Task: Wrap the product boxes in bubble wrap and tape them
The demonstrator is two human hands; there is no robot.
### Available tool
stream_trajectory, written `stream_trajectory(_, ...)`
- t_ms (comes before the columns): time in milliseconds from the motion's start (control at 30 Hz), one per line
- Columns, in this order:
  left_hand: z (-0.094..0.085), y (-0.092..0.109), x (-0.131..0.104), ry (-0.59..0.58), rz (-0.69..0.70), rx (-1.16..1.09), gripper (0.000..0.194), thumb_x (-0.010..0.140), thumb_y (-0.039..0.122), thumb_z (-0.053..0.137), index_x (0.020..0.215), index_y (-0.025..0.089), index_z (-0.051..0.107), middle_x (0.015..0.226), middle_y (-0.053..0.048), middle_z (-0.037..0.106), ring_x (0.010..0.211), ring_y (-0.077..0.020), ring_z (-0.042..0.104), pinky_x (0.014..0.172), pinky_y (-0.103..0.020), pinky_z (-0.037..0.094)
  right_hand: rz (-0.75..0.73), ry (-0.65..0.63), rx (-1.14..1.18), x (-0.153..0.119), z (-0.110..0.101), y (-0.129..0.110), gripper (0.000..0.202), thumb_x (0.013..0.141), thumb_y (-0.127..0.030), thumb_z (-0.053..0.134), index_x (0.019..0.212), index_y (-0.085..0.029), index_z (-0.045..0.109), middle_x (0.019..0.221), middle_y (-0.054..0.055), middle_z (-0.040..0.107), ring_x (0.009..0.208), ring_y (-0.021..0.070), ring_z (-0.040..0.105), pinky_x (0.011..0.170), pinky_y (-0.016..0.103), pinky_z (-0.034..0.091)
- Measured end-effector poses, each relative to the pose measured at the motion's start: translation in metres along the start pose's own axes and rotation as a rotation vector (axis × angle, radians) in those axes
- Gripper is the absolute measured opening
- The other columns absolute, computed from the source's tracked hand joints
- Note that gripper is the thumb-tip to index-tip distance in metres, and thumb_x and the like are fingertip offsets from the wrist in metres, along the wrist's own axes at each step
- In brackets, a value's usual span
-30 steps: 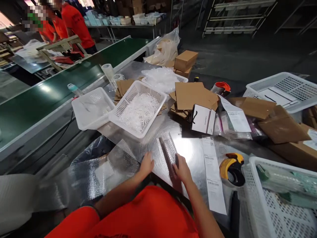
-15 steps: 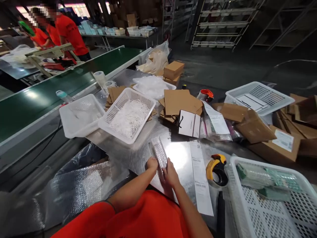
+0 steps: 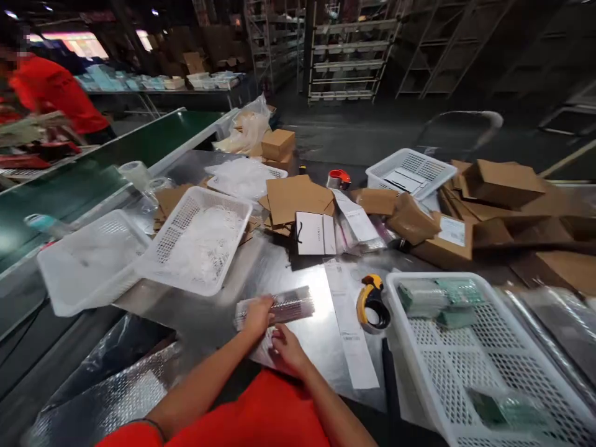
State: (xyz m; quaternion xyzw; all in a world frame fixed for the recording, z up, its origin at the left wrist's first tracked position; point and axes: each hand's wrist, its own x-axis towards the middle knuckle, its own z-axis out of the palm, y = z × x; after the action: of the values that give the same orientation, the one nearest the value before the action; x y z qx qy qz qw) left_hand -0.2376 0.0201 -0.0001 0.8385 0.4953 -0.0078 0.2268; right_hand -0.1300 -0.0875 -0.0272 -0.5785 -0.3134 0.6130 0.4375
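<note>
A bubble-wrapped flat package lies crosswise on the metal table. My left hand grips its left part, fingers wrapped over the plastic. Just below the package, my right hand has its fingers curled in near the lower edge; whether they pinch any of the wrap is too small to tell. Right of the hands are a strip of printed labels and a yellow and black tape dispenser.
White baskets, one with shredded paper, stand at the left. A white basket with green wrapped packs is at the right. Cardboard pieces, a white bag and boxes lie behind. A person in red is beyond the green conveyor.
The view has swung to the right. The package has turned from lengthwise to crosswise; my left hand now lies over it, and my right hand has moved below its edge.
</note>
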Motion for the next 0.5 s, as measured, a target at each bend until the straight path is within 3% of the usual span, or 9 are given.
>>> stream_trajectory(33,0.008,0.001,-0.009,0.003,0.029,0.01,0.043,0.08,0.008,0.058,0.121,0.016,0.068,0.138,-0.015,0.064,0.131,-0.0285,0.058,0.113,-0.042,0.044,-0.003,0.04,-0.02,-0.011,-0.022,-0.003,0.034,0.07,-0.04,0.07,0.098,-0.02,0.067,0.092,0.006,0.068,0.078,0.0217,0.063,0.073,0.036,0.053)
stream_trajectory(133,0.041,-0.007,-0.032,0.198,0.071,0.101,0.037,0.088,0.019,0.049,0.118,0.016,0.07,0.135,-0.016,0.066,0.124,-0.0299,0.063,0.105,-0.044,0.051,-0.089,0.278,-0.061,-0.057,-0.111,-0.021,0.038,0.076,-0.049,0.064,0.101,-0.021,0.07,0.1,0.009,0.072,0.082,0.0234,0.066,0.076,0.038,0.054)
stream_trajectory(200,0.061,-0.019,-0.04,0.327,0.08,0.148,0.039,0.09,0.023,0.042,0.114,0.015,0.071,0.13,-0.017,0.068,0.118,-0.0317,0.065,0.098,-0.046,0.054,-0.194,0.598,-0.112,-0.101,-0.186,-0.036,0.044,0.077,-0.054,0.062,0.104,-0.021,0.071,0.103,0.01,0.073,0.09,0.0257,0.068,0.084,0.04,0.054)
stream_trajectory(267,0.072,-0.029,-0.041,0.412,0.114,0.195,0.041,0.09,0.027,0.04,0.11,0.014,0.072,0.123,-0.018,0.07,0.115,-0.0331,0.065,0.096,-0.047,0.054,-0.254,1.0,-0.17,-0.152,-0.267,-0.047,0.049,0.075,-0.058,0.06,0.103,-0.019,0.069,0.103,0.012,0.074,0.094,0.0272,0.068,0.089,0.043,0.053)
stream_trajectory(333,0.074,-0.033,-0.042,0.438,0.185,0.252,0.041,0.087,0.027,0.041,0.108,0.015,0.074,0.115,-0.018,0.072,0.111,-0.0338,0.066,0.096,-0.049,0.053,-0.204,1.382,-0.255,-0.201,-0.343,-0.051,0.053,0.075,-0.057,0.054,0.105,-0.015,0.068,0.099,0.014,0.074,0.088,0.0279,0.067,0.085,0.044,0.054)
stream_trajectory(367,0.072,-0.033,-0.043,0.423,0.201,0.29,0.041,0.086,0.024,0.042,0.11,0.017,0.074,0.114,-0.015,0.072,0.108,-0.0327,0.066,0.096,-0.049,0.052,-0.087,1.542,-0.329,-0.223,-0.376,-0.049,0.051,0.075,-0.053,0.052,0.103,-0.013,0.068,0.094,0.016,0.073,0.085,0.0285,0.066,0.084,0.044,0.053)
stream_trajectory(433,0.066,-0.031,-0.045,0.383,0.201,0.365,0.043,0.081,0.019,0.044,0.111,0.018,0.074,0.106,-0.012,0.074,0.099,-0.0308,0.068,0.092,-0.046,0.053,0.154,1.634,-0.468,-0.253,-0.426,-0.04,0.047,0.076,-0.042,0.047,0.102,-0.009,0.069,0.093,0.02,0.073,0.084,0.0306,0.066,0.081,0.044,0.052)
stream_trajectory(500,0.061,-0.028,-0.047,0.327,0.158,0.43,0.045,0.075,0.017,0.047,0.111,0.018,0.075,0.1,-0.01,0.075,0.091,-0.0296,0.068,0.087,-0.043,0.053,0.269,1.604,-0.54,-0.269,-0.457,-0.027,0.043,0.075,-0.034,0.046,0.099,-0.008,0.071,0.096,0.022,0.072,0.088,0.033,0.065,0.082,0.045,0.051)
